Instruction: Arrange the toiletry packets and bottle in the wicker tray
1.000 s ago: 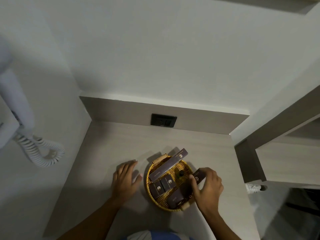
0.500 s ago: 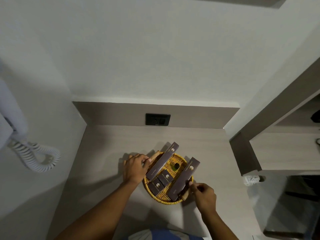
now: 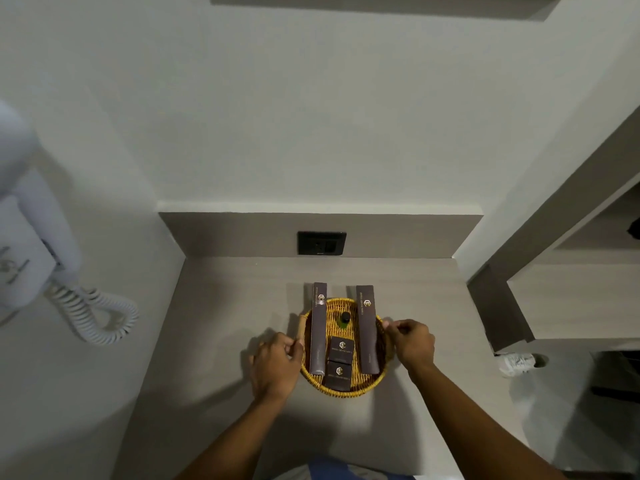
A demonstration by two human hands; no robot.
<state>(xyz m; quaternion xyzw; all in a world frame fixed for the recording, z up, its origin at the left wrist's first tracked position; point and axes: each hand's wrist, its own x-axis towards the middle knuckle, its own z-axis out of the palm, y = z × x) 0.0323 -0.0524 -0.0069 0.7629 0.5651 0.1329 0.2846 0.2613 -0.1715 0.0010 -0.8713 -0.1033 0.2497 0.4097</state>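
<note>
A round wicker tray [image 3: 346, 389] sits on the grey counter. Two long dark packets lie upright in it, one at the left [image 3: 318, 329] and one at the right [image 3: 367, 329], their far ends sticking out past the rim. Between them stands a small green bottle [image 3: 345, 320] with a dark cap, and in front of it lie two small square dark packets [image 3: 341, 348] [image 3: 338, 375]. My left hand [image 3: 277, 363] grips the tray's left handle. My right hand [image 3: 412, 344] pinches the tray's right edge, where its handle is hidden.
A black wall socket [image 3: 321, 243] is set in the backsplash behind the tray. A white wall-mounted hair dryer with a coiled cord [image 3: 90, 313] hangs at the left. A wooden shelf unit [image 3: 554, 271] borders the counter on the right.
Both long packets went from slanted to straight and parallel. My right hand let go of the right packet and moved to the tray's right edge. The tray has turned square to me.
</note>
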